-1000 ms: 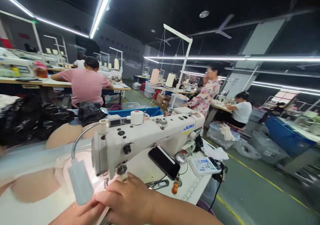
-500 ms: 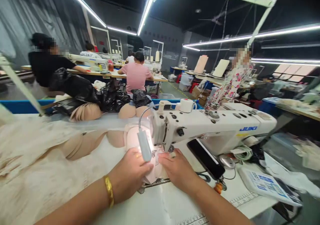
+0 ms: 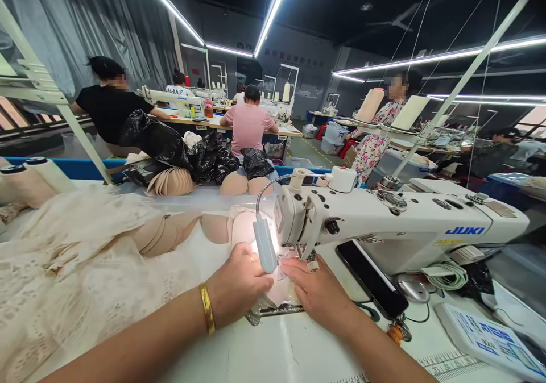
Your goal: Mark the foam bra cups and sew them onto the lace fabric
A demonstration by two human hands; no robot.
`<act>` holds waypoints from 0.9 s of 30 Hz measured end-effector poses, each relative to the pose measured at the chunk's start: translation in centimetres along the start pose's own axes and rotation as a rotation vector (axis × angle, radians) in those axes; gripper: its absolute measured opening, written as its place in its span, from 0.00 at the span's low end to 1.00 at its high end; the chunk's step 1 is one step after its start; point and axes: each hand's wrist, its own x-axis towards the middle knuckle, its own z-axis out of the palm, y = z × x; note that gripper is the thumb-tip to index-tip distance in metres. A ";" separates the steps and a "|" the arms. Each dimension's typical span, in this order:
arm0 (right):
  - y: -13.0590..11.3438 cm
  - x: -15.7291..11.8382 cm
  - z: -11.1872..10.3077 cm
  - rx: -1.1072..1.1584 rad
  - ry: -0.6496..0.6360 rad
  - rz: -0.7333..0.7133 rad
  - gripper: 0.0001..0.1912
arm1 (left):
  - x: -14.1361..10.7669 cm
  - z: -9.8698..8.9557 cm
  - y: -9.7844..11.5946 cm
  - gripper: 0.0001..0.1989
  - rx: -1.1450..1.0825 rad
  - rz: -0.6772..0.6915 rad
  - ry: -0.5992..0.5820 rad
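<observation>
A white sewing machine stands on the white table, its needle area over a pale pink fabric piece. My left hand, with a gold bangle at the wrist, grips the left side of that piece, fingers curled and partly behind a small grey lamp. To the right of the needle, my right hand presses the fabric with its fingers extended, close beside the presser foot. A lit pale cup lies just beyond my left hand.
Cream lace fabric and beige cups cover the table's left side. On the right lie a black phone, a mouse and a white packet. Several people work at other tables; a person in pink sits ahead.
The camera view has turned left, so the scene sits farther right in the picture. Both hands stay at the fabric by the needle, with little visible movement relative to the machine.
</observation>
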 end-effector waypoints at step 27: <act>0.0 -0.3 -1.1 0.150 0.218 0.010 0.15 | 0.1 0.4 0.6 0.10 0.035 -0.062 0.038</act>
